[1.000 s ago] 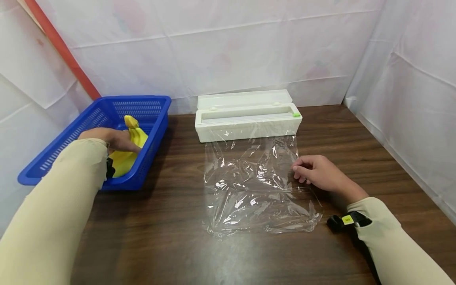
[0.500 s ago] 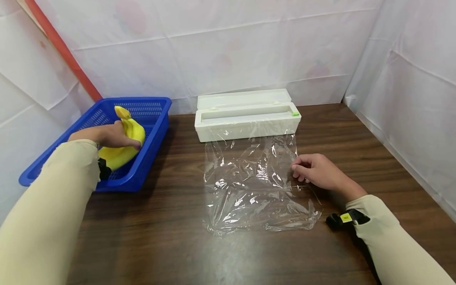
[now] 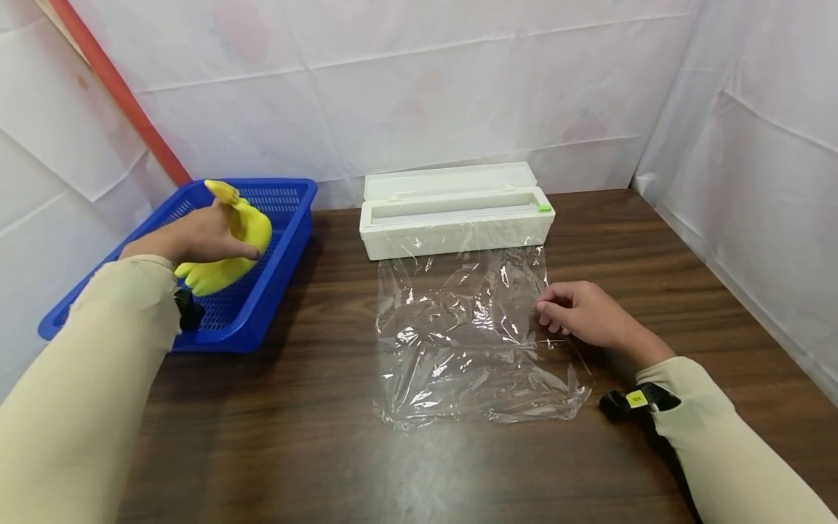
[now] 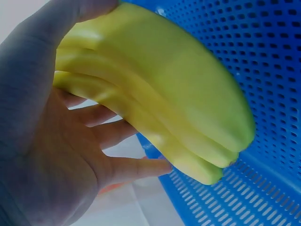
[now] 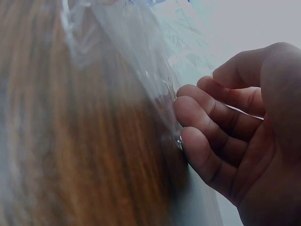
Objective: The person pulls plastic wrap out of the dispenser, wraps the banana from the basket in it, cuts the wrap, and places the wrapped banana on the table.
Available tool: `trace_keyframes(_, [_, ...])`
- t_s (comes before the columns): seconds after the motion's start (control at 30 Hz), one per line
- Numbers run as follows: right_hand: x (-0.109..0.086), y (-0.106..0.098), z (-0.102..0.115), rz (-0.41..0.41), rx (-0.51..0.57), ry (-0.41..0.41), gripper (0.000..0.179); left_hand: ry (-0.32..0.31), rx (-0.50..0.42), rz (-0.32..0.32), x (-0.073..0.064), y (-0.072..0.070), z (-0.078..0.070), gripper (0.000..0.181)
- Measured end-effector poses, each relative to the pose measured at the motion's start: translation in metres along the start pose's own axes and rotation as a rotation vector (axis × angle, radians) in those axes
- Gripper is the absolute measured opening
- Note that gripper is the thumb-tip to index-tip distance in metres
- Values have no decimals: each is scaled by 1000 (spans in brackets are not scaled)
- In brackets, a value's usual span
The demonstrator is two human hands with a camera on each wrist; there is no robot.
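My left hand (image 3: pixel 199 233) grips a bunch of bananas (image 3: pixel 257 231) over the blue basket (image 3: pixel 286 266) at the left. Close up in the left wrist view, the thumb lies across the top of the bananas (image 4: pixel 169 89), and the fingers reach beneath them. Their rounded tips point toward the basket's perforated wall. My right hand (image 3: pixel 589 316) rests at the right edge of a clear sheet of plastic wrap (image 3: pixel 452 356), fingers loosely curled. In the right wrist view, its fingertips (image 5: pixel 193 141) are right at the edge of the film.
Behind the film stands a white wrap dispenser (image 3: pixel 458 236) with its lid raised and a green tab (image 3: pixel 544 208) at its right end. The film runs from it over the dark wooden table (image 3: pixel 314 437). White sheeting (image 3: pixel 425 94) encloses the back and sides.
My left hand has lifted the bananas up from inside the basket, and the bunch has tilted so its tips show. The right hand stays by the film.
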State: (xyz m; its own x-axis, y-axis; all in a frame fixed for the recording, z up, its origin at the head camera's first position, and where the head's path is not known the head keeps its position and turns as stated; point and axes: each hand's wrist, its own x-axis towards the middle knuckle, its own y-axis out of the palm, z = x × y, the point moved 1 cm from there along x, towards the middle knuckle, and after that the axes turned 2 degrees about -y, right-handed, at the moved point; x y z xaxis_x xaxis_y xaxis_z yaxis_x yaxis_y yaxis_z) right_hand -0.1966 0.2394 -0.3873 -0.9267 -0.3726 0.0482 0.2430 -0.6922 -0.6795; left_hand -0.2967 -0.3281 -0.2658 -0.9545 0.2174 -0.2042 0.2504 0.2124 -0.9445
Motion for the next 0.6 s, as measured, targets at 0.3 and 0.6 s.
trace_keyframes(0.3, [4, 2, 0, -2, -13, -17, 18, 80, -2, -123, -11, -6, -7, 63])
trace_keyframes(0.6, [3, 1, -2, -6, -4, -12, 18, 245, 1, -281, -10, -10, -16, 75])
